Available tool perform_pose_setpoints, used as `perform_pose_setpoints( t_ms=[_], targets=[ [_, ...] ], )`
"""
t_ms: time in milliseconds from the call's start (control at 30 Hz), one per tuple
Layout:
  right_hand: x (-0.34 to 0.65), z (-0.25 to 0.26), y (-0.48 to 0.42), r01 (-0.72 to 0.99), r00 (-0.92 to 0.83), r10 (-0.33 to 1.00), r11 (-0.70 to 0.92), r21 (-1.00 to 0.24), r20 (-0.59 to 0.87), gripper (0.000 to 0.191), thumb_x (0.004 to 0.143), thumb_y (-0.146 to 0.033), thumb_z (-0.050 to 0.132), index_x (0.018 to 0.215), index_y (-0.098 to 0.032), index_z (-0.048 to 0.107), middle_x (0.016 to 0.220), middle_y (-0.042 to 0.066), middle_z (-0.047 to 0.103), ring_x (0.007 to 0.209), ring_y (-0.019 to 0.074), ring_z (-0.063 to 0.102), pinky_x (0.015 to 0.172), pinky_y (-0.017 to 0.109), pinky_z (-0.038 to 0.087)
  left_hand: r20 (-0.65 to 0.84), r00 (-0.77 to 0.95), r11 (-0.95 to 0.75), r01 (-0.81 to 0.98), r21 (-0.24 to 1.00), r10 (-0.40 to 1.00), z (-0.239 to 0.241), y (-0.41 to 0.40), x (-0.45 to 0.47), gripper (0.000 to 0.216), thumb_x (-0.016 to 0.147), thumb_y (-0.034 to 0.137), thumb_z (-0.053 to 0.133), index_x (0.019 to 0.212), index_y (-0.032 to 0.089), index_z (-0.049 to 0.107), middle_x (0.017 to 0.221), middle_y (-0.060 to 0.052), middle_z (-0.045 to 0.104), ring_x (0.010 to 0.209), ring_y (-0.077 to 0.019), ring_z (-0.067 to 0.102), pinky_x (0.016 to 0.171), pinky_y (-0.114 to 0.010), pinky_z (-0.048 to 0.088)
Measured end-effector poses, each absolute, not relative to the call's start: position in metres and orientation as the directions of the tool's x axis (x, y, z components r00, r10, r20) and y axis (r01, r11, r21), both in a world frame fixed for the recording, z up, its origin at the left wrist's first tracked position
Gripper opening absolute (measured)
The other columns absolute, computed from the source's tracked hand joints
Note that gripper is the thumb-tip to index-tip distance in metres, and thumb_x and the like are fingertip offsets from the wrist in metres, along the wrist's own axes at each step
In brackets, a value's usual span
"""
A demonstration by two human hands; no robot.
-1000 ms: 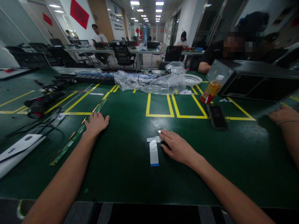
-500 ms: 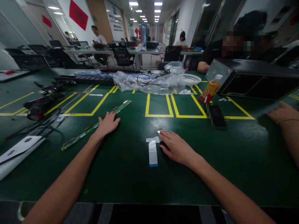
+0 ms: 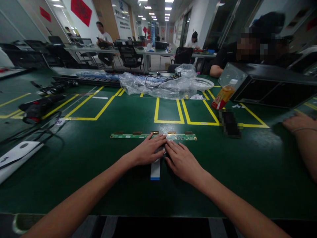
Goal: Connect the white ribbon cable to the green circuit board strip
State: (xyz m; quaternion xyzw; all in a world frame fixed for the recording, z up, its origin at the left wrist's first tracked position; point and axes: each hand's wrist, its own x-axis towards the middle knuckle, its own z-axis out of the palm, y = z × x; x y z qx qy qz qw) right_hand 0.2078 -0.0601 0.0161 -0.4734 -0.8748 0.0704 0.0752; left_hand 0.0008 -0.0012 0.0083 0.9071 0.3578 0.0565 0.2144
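Note:
A long, narrow green circuit board (image 3: 133, 136) lies crosswise on the green table, brownish tabs along its far edge. A white flat ribbon cable (image 3: 155, 171) with a blue end runs from the board's middle towards me, its upper part hidden under my hands. My left hand (image 3: 148, 150) rests with fingers stretched over the board's middle, its thumb on the cable. Beside it my right hand (image 3: 184, 160) lies with fingers extended, tips at the board's near edge, where the cable meets it. The two hands' fingertips nearly touch. Contact under the fingers is hidden.
Clear plastic wrap (image 3: 158, 86) and a white basket (image 3: 201, 84) lie at the back. To the right are a drink bottle (image 3: 224, 95), a blurred dark object (image 3: 230, 123), a black case (image 3: 274, 82) and another person's hand (image 3: 300, 122). Cables (image 3: 49, 127) lie left.
The circuit board has gone from slanting at the left to lying crosswise in front of me. My left hand has moved right, beside my right hand. The ribbon cable has shifted slightly left.

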Motion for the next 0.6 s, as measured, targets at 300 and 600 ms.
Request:
perform_pose_setpoints(
  t_ms=[300, 600],
  targets=[
    [0.202, 0.01, -0.061, 0.86, -0.482, 0.873, 0.488, -0.152, 0.076, 0.051, 0.103, -0.029, 0.04, 0.147, -0.006, 0.05, 0.154, 0.021, 0.047, 0.144, 0.031, 0.043, 0.117, 0.05, 0.036, -0.064, 0.746, -0.659, 0.622, 0.424, 0.663, 0.008, 0.0, 0.0, 0.058, 0.103, 0.04, 0.042, 0.156, 0.018, 0.034, 0.164, -0.011, 0.029, 0.154, -0.0236, 0.019, 0.125, -0.054, 0.005],
    [0.212, 0.008, -0.055, 0.811, -0.55, 0.829, 0.559, -0.176, 0.1, 0.049, 0.103, -0.025, 0.038, 0.147, -0.006, 0.048, 0.154, 0.02, 0.049, 0.144, 0.0303, 0.043, 0.12, 0.052, 0.033, -0.071, 0.787, -0.706, 0.585, 0.399, 0.613, 0.011, 0.006, -0.006, 0.067, 0.1, 0.041, 0.05, 0.158, 0.019, 0.028, 0.166, -0.01, 0.024, 0.155, -0.0227, 0.018, 0.126, -0.049, 0.002]
  ],
)
